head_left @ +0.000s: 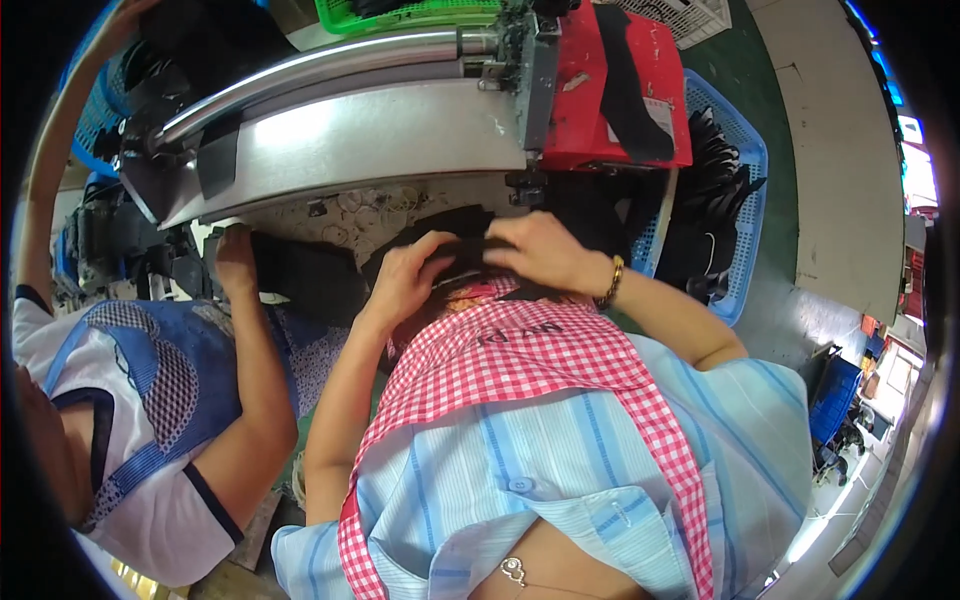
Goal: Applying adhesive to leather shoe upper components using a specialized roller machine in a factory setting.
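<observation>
Close to my apron, my left hand is closed on a black fabric piece, thumb and fingers bent around its left end. My right hand grips the same dark piece from the other side, fingers curled and slightly blurred. Which fold or layer each one pinches is hidden. Behind my hands, more black pieces lie loosely on the work surface, below the edge of a long metal machine plate. My red-and-white checked apron comes right up to the fabric.
Metal rollers and a red machine housing with a black strip on it stand ahead. On the right is a blue basket of black pieces. A co-worker's hand rests by black material on the left. A green crate stands behind.
</observation>
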`<state>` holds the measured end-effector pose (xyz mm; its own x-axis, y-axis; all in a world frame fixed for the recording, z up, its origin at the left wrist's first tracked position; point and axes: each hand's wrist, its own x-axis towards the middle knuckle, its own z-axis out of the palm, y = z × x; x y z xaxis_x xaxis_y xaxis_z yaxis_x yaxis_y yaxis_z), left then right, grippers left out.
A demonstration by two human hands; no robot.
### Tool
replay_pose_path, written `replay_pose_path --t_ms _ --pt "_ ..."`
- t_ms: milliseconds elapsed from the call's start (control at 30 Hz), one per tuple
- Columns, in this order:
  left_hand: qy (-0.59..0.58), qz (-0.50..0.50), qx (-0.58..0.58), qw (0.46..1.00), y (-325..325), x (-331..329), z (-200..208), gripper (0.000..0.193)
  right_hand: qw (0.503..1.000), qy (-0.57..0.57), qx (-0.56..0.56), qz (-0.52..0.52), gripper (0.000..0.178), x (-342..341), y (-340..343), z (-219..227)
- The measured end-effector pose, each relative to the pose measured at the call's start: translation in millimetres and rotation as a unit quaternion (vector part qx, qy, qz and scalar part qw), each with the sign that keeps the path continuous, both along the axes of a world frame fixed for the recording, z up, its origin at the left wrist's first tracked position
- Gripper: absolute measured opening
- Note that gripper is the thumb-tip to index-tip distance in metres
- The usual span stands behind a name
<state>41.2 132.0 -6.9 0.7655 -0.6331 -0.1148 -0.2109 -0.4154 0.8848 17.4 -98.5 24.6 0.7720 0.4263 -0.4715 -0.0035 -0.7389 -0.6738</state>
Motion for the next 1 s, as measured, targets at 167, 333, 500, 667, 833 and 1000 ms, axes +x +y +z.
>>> replay_pose_path --t_ms 167,333,500,667,833,1000 --pt "-0.09 -0.028 0.073 0.993 2.2 13.5 -59.7 0.036 0.958 -0.287 0.005 0.014 0.026 -2.3 7.6 -70.3" --pt "-0.091 0.042 -0.012 0.995 15.2 -8.0 4.3 0.021 0.952 -0.22 0.189 -0.093 0.023 -12.8 11.4 -20.8" --pt "0.037 0.191 -0.053 0.979 17.4 5.9 35.3 0.011 0.966 0.044 0.173 -0.189 0.02 23.3 22.1 68.0" --pt "0.183 0.19 -0.176 0.948 9.7 9.6 71.5 0.022 0.947 0.042 0.252 -0.195 0.019 50.0 8.3 89.0" --pt "0.128 0.219 -0.176 0.951 18.9 4.7 67.8 0.021 0.912 -0.291 0.284 -0.048 0.02 84.0 13.9 75.0" --pt "0.242 0.281 -0.21 0.905 29.2 2.7 86.1 0.018 0.973 -0.03 0.171 -0.155 0.017 86.9 19.7 112.4"
